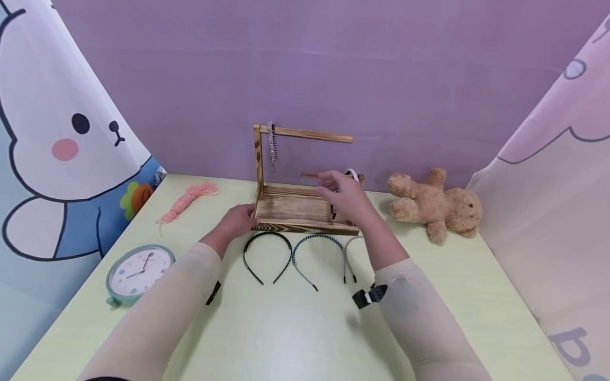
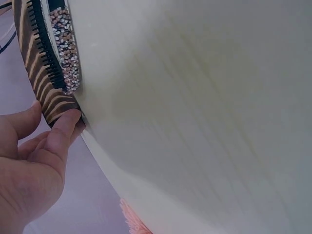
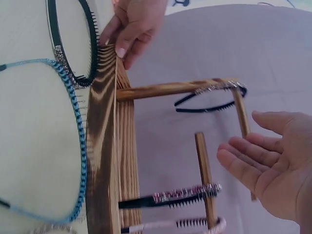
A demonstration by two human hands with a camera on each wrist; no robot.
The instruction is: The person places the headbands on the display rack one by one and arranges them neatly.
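Observation:
A wooden headband rack (image 1: pixel 305 209) with a tray base and two bars stands at the back of the table. My left hand (image 1: pixel 238 219) pinches the base's left end between thumb and fingers. My right hand (image 3: pixel 278 161) holds nothing, its fingers loosely extended near the short lower bar (image 3: pixel 204 165). From the long upper bar (image 1: pixel 310 134) hangs a beaded headband (image 1: pixel 272 145). A pink-beaded headband (image 3: pixel 180 195) and a pale pink headband (image 3: pixel 161 225) hang on the lower bar. In front lie a black headband (image 1: pixel 245 248), a blue headband (image 1: pixel 297 246) and a beige headband (image 1: pixel 350 243), partly hidden by my right arm.
Left of the rack lies a hank of pink yarn (image 1: pixel 186 202), with a round green-rimmed clock (image 1: pixel 140 272) nearer the front. A brown teddy bear (image 1: pixel 433 203) lies at the right. Behind the table hangs a purple curtain (image 1: pixel 305 79), with printed curtains at both sides.

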